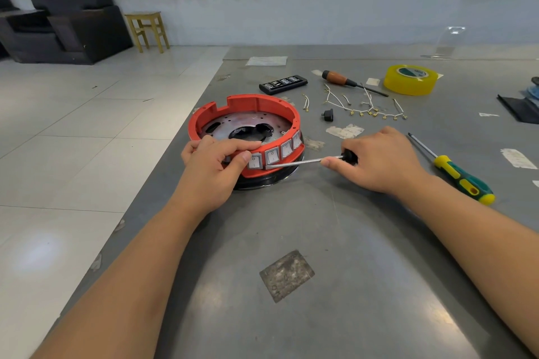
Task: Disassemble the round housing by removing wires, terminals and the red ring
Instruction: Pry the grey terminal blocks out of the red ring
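The round housing sits on the grey table, a red ring (250,105) around a metal plate (248,122) over a black base (262,181). Several grey rocker switches (272,156) line the ring's near side. My left hand (213,166) grips the ring's near rim, thumb beside a switch. My right hand (376,160) holds a black-handled screwdriver (300,162); its shaft tip touches the ring's lower edge under the switches. Several loose white wires with brass terminals (364,108) lie behind, along with a small black part (328,115).
On the table: a green-and-yellow screwdriver (458,175) at right, a wooden-handled screwdriver (347,81), a yellow tape roll (409,79), a black bit case (283,84), paper scraps. The table's left edge runs close to the housing. A dark armchair (67,14) and stool (148,29) stand on the floor.
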A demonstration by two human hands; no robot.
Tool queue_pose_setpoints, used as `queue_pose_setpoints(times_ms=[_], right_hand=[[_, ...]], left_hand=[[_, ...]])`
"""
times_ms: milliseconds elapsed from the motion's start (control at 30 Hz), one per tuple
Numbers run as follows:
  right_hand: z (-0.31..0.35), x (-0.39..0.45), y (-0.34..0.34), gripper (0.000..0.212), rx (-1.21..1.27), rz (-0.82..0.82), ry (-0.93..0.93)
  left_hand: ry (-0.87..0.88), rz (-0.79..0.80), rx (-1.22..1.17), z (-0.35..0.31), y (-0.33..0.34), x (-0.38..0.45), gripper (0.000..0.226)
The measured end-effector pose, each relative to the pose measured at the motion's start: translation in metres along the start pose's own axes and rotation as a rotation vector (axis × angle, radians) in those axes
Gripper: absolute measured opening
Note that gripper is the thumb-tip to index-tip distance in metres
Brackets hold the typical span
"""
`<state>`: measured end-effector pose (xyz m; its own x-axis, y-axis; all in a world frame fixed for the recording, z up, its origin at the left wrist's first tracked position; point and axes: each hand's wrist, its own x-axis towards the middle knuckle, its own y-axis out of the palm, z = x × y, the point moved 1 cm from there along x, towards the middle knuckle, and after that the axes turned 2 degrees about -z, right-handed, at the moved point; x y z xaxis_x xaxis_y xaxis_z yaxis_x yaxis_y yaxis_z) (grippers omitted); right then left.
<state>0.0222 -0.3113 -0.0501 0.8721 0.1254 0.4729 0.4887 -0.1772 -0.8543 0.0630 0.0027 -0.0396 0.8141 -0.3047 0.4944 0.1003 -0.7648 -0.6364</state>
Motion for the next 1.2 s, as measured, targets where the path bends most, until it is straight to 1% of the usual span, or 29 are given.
queue_pose_setpoints(times_ms=[133,267,333,467,567,667,767,867,1000,1200], right_hand=[[-0.001,0.004,0.005,0.072,0.051,-0.041,0.004],[-0.001,0.009,0.009,0.067,0.102,-0.09,-0.01],[0.0,0.011,0.011,0.066,0.117,-0.083,-0.01],[0.001,0.015,0.013,0.067,0.136,-0.055,-0.016],[0.001,0.015,0.012,0.068,0.123,-0.047,-0.021],[-0.002,0.01,0.007,0.065,0.087,-0.058,-0.024],[-0.008,0.004,-0.005,0.057,0.033,-0.134,-0.052],[-0.013,0.0,-0.015,0.069,0.017,-0.137,-0.009],[-0.008,0.0,-0.023,0.068,0.025,-0.132,0.036],[0.001,-0.001,-0.025,0.065,-0.032,-0.148,0.036]], left_hand=[[-0.006,0.009,-0.024,0.0,0.0,0.001,0.035],[0.011,0.022,-0.027,-0.002,0.0,-0.001,0.037],[0.011,0.032,-0.025,-0.002,0.0,0.0,0.038],[-0.04,0.067,-0.028,-0.002,0.001,0.002,0.037],[-0.052,0.081,-0.038,0.002,0.002,0.001,0.034],[-0.051,0.102,0.001,0.006,0.002,-0.001,0.034],[-0.034,0.105,0.027,0.009,0.001,-0.002,0.034],[-0.024,0.092,-0.003,0.009,0.001,-0.004,0.029],[-0.021,0.089,0.01,0.006,0.003,-0.004,0.022],[-0.034,0.074,0.006,0.008,0.004,-0.003,0.02]])
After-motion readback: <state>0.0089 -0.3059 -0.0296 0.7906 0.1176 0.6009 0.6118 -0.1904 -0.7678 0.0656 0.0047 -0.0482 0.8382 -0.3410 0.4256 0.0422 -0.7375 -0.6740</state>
